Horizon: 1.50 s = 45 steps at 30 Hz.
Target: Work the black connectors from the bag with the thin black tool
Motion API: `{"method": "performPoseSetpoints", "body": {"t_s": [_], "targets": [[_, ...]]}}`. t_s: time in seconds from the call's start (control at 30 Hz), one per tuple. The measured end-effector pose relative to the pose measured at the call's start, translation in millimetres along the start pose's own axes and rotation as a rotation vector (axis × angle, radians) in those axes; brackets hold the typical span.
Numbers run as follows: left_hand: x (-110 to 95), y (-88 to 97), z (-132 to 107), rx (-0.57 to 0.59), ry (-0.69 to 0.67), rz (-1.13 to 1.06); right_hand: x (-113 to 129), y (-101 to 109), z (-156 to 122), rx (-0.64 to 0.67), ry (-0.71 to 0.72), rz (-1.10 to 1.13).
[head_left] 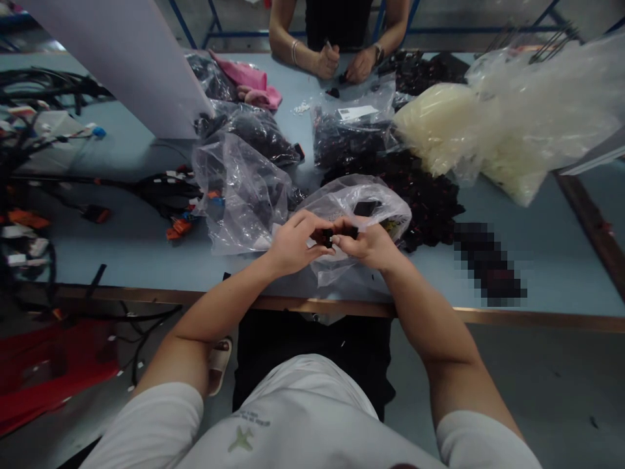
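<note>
My left hand (293,242) and my right hand (367,246) meet just above the near edge of the light blue table (122,254). Both pinch a small black plastic connector (334,233) between their fingertips. Right behind my hands lies a clear plastic bag (359,198) with black parts inside. A heap of loose black connectors (415,189) spreads beyond it to the right.
Several clear bags of black parts (244,189) lie to the left and in the middle. A bag of cream parts (454,130) lies at right. Wire harnesses (166,192) trail off left. Another person's hands (342,62) work at the far edge beside a pink cloth (251,85).
</note>
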<state>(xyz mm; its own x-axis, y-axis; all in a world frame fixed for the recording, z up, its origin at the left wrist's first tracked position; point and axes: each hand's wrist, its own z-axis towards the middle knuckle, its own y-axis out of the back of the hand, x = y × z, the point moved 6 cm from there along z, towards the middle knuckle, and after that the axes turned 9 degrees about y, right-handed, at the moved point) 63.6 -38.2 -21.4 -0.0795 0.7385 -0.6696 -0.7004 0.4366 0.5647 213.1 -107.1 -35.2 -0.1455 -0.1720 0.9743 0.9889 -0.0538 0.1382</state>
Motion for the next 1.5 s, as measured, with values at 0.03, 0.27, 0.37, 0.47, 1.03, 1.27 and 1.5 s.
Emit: {"method": "performPoseSetpoints", "body": {"t_s": [0.03,0.27,0.37,0.47,1.03,1.27,1.5], "targets": [[1,-1.3,-1,0.003,0.004,0.019,-1,0,0,-0.001,0.008,-0.014],[8,-2.8,3,0.228,0.085,-0.077,-5,5,-1,0.017,0.039,-0.043],[12,0.6,7,0.286,0.12,-0.168,-1,6,-1,0.004,0.07,-0.054],[20,3.6,8,0.188,0.248,-0.278,0,11,-2,-0.109,0.097,-0.059],[31,-7.5,-3,0.041,0.562,-0.47,3,23,-9,-0.403,0.153,0.029],[30,-8.3,-3,0.061,0.545,-0.455,21,21,-10,-0.375,0.215,-0.065],[29,-9.4,-4,0.064,0.53,-0.466,17,20,-10,-0.367,0.168,-0.081]]}}
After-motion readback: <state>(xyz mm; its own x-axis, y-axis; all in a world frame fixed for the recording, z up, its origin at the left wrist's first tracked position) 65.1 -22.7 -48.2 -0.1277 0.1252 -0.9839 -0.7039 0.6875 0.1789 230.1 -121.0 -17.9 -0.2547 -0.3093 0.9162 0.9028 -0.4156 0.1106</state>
